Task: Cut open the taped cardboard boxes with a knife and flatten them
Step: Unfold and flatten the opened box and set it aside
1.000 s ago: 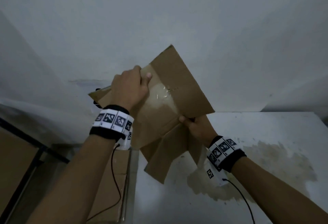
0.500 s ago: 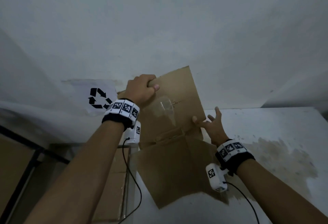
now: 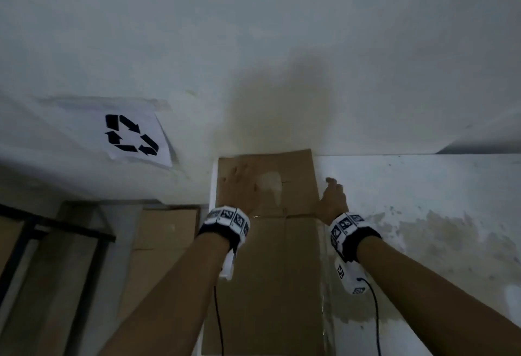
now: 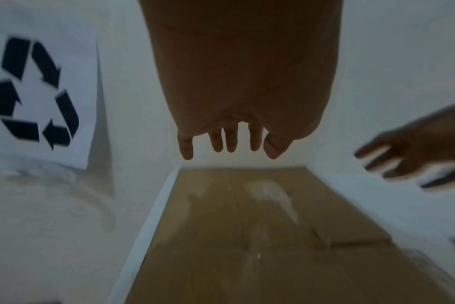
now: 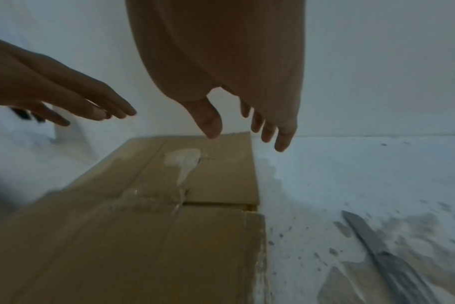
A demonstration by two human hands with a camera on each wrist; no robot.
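Note:
A flattened brown cardboard box (image 3: 270, 257) lies on the white table (image 3: 423, 186), along its left edge, with its far end against the wall. Shiny clear tape (image 5: 182, 162) runs down its middle seam. My left hand (image 3: 239, 183) is over the far part of the cardboard with fingers (image 4: 229, 142) straight and spread, holding nothing. My right hand (image 3: 332, 195) is at the cardboard's right edge, also open, its fingers (image 5: 281, 135) hanging over the table beside the board. A grey knife (image 5: 382, 251) lies on the table to the right of the cardboard.
A paper sheet with a black recycling sign (image 3: 132, 135) is taped to the wall at the left. More cardboard (image 3: 166, 237) and a black metal frame (image 3: 56, 228) stand below the table's left edge. The tabletop at the right is stained (image 3: 451, 243).
Both hands held the folded cardboard up in the air. It has come down flat onto the table, and both hands have let go and spread open.

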